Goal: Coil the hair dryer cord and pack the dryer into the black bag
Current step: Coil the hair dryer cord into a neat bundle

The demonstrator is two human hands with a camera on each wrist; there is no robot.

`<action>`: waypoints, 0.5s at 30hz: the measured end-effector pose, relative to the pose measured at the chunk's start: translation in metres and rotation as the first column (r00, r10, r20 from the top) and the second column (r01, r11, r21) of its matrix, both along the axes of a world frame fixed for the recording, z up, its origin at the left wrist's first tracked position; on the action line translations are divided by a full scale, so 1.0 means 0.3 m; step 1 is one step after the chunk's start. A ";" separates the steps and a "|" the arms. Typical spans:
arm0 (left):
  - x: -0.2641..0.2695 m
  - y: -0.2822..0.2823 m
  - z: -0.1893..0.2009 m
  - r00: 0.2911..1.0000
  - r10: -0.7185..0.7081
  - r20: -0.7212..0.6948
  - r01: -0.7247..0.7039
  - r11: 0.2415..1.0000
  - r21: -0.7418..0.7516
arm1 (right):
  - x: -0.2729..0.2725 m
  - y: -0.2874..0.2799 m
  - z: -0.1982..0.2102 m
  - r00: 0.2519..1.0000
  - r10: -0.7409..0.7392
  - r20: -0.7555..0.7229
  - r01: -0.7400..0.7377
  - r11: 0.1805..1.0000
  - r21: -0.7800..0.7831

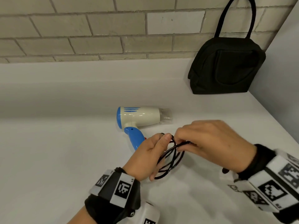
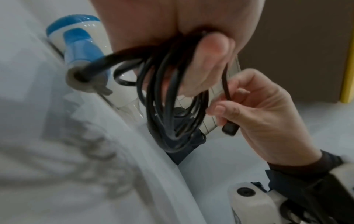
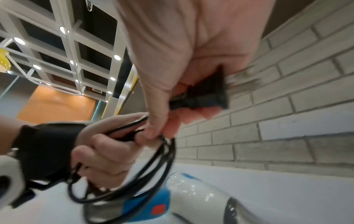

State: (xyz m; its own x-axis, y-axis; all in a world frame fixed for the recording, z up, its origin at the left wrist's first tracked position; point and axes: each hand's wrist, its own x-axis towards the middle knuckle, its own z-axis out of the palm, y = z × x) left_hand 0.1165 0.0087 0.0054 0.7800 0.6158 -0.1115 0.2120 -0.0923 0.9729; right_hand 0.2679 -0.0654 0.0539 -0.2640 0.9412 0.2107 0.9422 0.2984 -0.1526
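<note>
The cream and blue hair dryer (image 1: pixel 139 118) lies on its side on the white counter, nozzle pointing right. Its black cord (image 1: pixel 171 159) is gathered into several loops just in front of the blue handle. My left hand (image 1: pixel 155 152) grips the bundle of loops, thumb on top. My right hand (image 1: pixel 182 141) pinches the cord at the top of the coil. In the right wrist view the black plug (image 3: pixel 206 95) sits inside the curled fingers of that hand. The black bag (image 1: pixel 226 67) stands upright at the back right, apart from both hands.
A tiled wall (image 1: pixel 80 29) runs along the back of the white counter (image 1: pixel 56 143). A pale side wall (image 1: pixel 281 78) closes the right side behind the bag. The bag's handle (image 1: pixel 236 15) stands up against the tiles.
</note>
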 end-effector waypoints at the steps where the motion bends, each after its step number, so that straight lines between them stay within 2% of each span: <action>1: -0.004 0.003 0.001 1.000 -0.014 0.005 0.014 0.999 -0.047 | 0.013 0.006 0.007 0.999 0.014 0.033 -0.015 0.999 0.039; 4: -0.011 0.006 0.006 0.994 -0.086 0.061 0.097 0.973 -0.207 | 0.026 0.036 0.024 0.997 0.034 0.070 -0.044 0.989 0.142; 8: -0.015 0.018 0.008 0.978 -0.191 0.083 0.206 0.950 -0.233 | 0.017 0.103 -0.001 1.000 -0.013 -0.004 0.014 0.949 0.316; 11: -0.019 0.025 0.021 0.978 -0.206 0.019 0.207 0.968 -0.142 | 0.007 0.145 -0.066 0.967 0.054 -0.249 0.021 0.957 0.291; 13: -0.021 0.025 0.024 0.974 -0.219 -0.066 0.217 0.976 -0.027 | -0.011 0.158 -0.111 0.899 0.088 -0.429 0.023 0.968 0.248; 15: -0.026 0.025 0.025 0.967 -0.224 -0.124 0.230 0.972 0.043 | -0.033 0.163 -0.144 0.794 0.099 -0.600 0.022 0.981 0.191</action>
